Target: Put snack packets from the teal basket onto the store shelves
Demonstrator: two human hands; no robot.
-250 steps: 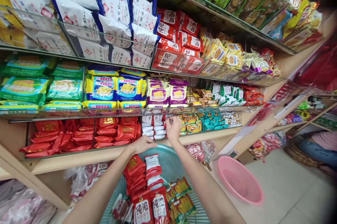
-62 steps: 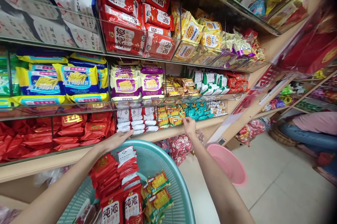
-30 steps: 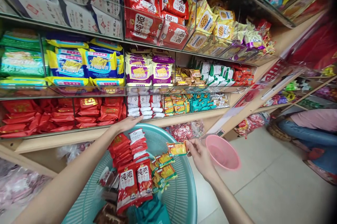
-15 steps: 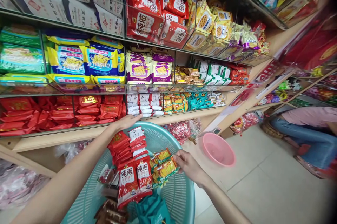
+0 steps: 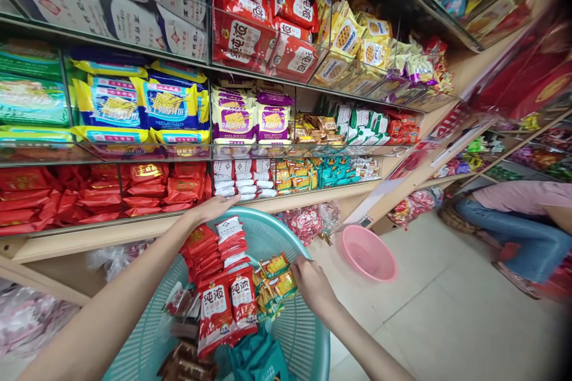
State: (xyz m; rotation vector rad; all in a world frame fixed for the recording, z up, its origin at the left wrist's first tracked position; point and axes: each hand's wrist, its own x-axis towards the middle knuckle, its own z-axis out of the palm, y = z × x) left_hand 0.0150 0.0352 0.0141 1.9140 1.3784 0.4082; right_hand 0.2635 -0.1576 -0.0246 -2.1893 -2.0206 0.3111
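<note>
A large teal basket (image 5: 308, 309) holds stacked red packets (image 5: 201, 253), two red-and-white biscuit packets (image 5: 217, 309), yellow-green packets (image 5: 274, 282), teal packets (image 5: 261, 357) and brown ones (image 5: 185, 363). My left hand (image 5: 214, 208) lies at the basket's far rim, beside the lowest shelf, with its fingers stretched out and nothing seen in them. At the right side of the basket is my right hand (image 5: 313, 285), its fingers curled closed next to the yellow-green packets; what they hold, if anything, is hidden.
Glass-fronted shelves (image 5: 250, 151) full of packaged biscuits stand ahead. A pink basin (image 5: 369, 253) sits on the tiled floor to the right. Farther right, a person in jeans (image 5: 513, 232) crouches near other shelves. Bagged goods (image 5: 308, 220) lie under the lowest shelf.
My right hand has turned and its fingers have curled in more beside the yellow-green packets. My left hand has hardly moved. The view has shifted slightly.
</note>
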